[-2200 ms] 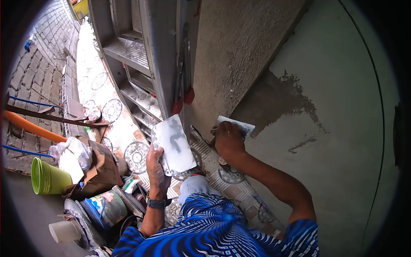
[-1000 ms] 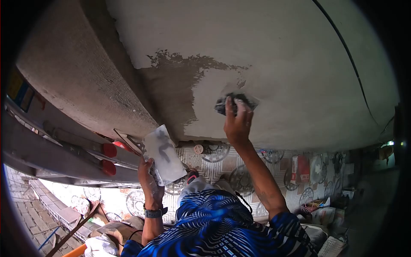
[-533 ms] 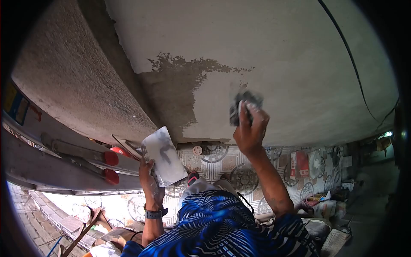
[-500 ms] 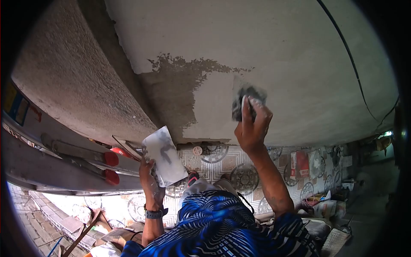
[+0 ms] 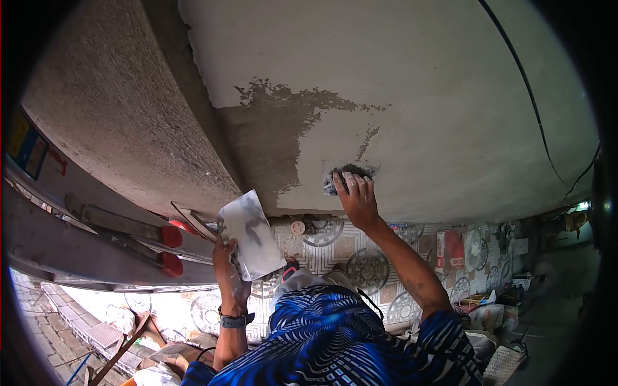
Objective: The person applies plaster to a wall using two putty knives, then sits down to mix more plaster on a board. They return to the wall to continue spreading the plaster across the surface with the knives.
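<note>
My right hand [image 5: 358, 201] is closed on a dark, smeared plastering trowel [image 5: 331, 186], whose blade lies against the wall [image 5: 438, 128]. Pale plaster coats most of that wall. To the left of the trowel shows a bare grey-brown patch [image 5: 261, 145] with a ragged edge, and a thin dark gap runs above the trowel. Lower left, my left hand [image 5: 225, 260] grips a flat rectangular board [image 5: 251, 235] by its left side. The board's face is white with a grey smear; how its underside is held is hidden.
A metal ladder [image 5: 116, 257] with red caps lies along the left, beside a rough concrete column [image 5: 129, 109]. A black cable [image 5: 520, 64] hangs over the wall at right. Patterned tiles [image 5: 367, 267] are below, with a red-and-white packet [image 5: 449, 249] and clutter at lower right.
My right hand has moved the trowel down and slightly left along the wall, turning it flatter. A thin dark gap now shows where it was. My left hand and the board have barely moved.
</note>
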{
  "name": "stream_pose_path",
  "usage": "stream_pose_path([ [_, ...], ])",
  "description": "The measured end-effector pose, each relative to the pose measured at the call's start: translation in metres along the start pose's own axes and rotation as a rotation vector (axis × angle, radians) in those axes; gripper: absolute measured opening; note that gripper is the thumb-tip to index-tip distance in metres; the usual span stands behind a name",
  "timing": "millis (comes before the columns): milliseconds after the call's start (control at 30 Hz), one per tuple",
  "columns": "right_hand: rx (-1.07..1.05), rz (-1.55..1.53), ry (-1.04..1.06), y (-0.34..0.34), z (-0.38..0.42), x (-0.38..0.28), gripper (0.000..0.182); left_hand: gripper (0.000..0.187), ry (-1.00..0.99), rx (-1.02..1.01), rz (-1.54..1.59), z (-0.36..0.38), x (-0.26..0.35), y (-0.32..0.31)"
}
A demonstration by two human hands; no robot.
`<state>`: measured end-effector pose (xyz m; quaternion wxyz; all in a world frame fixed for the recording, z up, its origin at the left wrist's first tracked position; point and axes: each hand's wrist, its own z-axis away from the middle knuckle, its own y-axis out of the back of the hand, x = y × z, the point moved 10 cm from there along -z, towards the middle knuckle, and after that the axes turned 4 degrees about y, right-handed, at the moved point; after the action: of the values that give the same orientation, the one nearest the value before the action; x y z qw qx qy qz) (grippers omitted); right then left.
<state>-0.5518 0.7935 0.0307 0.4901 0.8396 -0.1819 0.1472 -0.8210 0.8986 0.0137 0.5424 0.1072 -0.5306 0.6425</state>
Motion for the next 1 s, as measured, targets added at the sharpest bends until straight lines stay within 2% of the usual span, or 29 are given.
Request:
stream_pose_path([
  [133,0.004,-0.189,-0.066,0.008,0.014,0.003,0.045,0.042,0.003,0.003,0.006,0.000,-0.001,-0.002],
  [233,0.119,-0.283,-0.172,0.043,0.010,0.014,0.050,0.042,0.011,-0.004,-0.004,-0.004,-0.006,-0.003],
  [333,0.209,-0.432,-0.433,0.078,0.011,0.048,0.047,0.040,0.037,0.005,-0.020,-0.012,-0.015,-0.007],
  [433,0.260,-0.965,-0.900,0.069,0.042,0.077,0.036,0.039,0.081,-0.022,-0.028,-0.018,-0.024,-0.021],
  [467,0.246,-1.196,-1.123,0.049,0.064,0.074,0.026,0.039,0.098,-0.042,-0.035,-0.023,-0.031,-0.020],
  [533,0.238,-1.488,-1.277,0.032,0.090,0.064,0.025,0.038,0.125,-0.083,-0.072,-0.029,-0.041,-0.027],
  [600,0.281,-1.637,-1.338,0.032,0.110,0.059,0.021,0.038,0.179,-0.096,-0.083,-0.032,-0.057,-0.038],
  [700,0.452,-1.778,-1.398,0.032,0.154,0.059,0.022,0.039,0.202,-0.137,-0.178,-0.032,-0.079,-0.059],
  [833,0.604,-1.838,-1.610,0.046,0.218,0.052,0.020,0.041,0.192,-0.194,-0.272,-0.017,-0.100,-0.079],
  [867,0.599,-1.813,-1.654,0.027,0.260,0.044,0.018,0.041,0.194,-0.206,-0.280,-0.014,-0.106,-0.081],
  [967,0.644,-1.819,-1.705,0.020,0.321,0.043,0.040,0.042,0.149,-0.225,-0.378,-0.021,-0.144,-0.066],
  [1000,0.712,-1.958,-1.651,0.029,0.327,0.047,0.041,0.040,0.136,-0.248,-0.354,0.004,-0.147,-0.092],
])
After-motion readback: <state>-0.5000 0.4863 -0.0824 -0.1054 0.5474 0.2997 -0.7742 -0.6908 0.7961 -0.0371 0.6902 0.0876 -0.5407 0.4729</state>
